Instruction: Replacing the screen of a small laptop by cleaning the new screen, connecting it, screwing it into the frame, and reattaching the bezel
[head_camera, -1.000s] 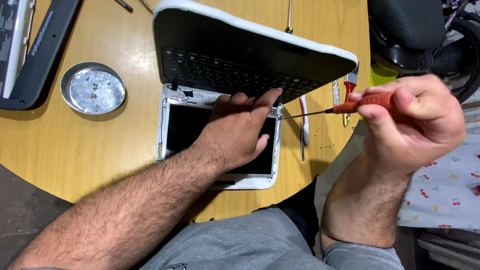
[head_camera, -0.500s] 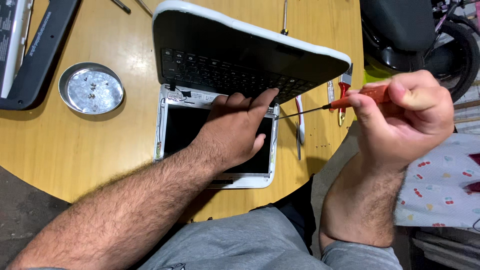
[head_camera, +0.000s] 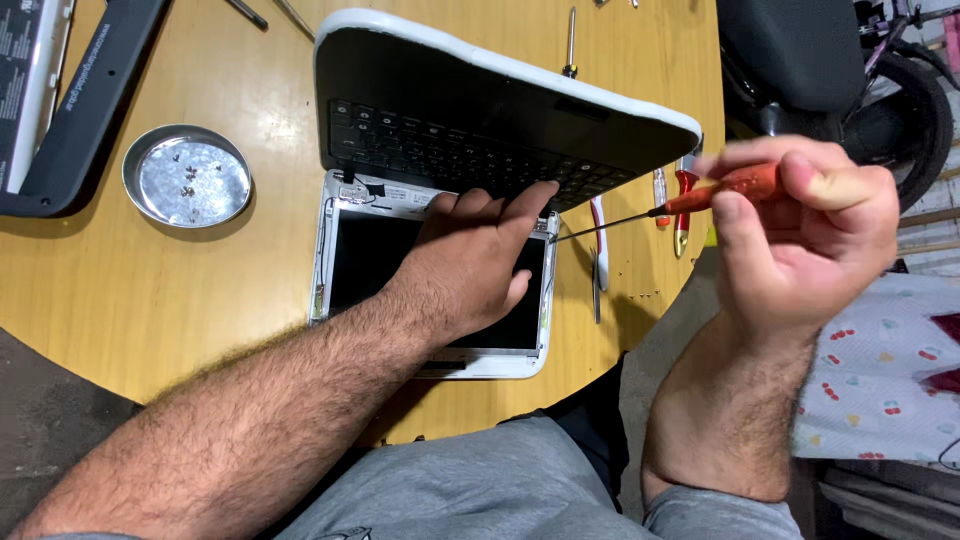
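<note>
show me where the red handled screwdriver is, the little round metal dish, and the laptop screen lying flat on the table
red-handled screwdriver (head_camera: 735, 186): head view, on the red handle held in the right hand.
round metal dish (head_camera: 150, 195): head view, on a bare part of its floor near the left rim.
laptop screen (head_camera: 370, 265): head view, on the dark panel left of the left hand.

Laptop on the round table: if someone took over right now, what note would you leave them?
Left hand: flat on the laptop screen, fingertips by the hinge, propping the raised keyboard half.
Right hand: grip on a red-handled screwdriver, tip at the right hinge corner.
Done: screen bezel off; loose screws in the metal dish.
Left: the hinge corner is not yet freed; spare tools lie right of the laptop.
</note>
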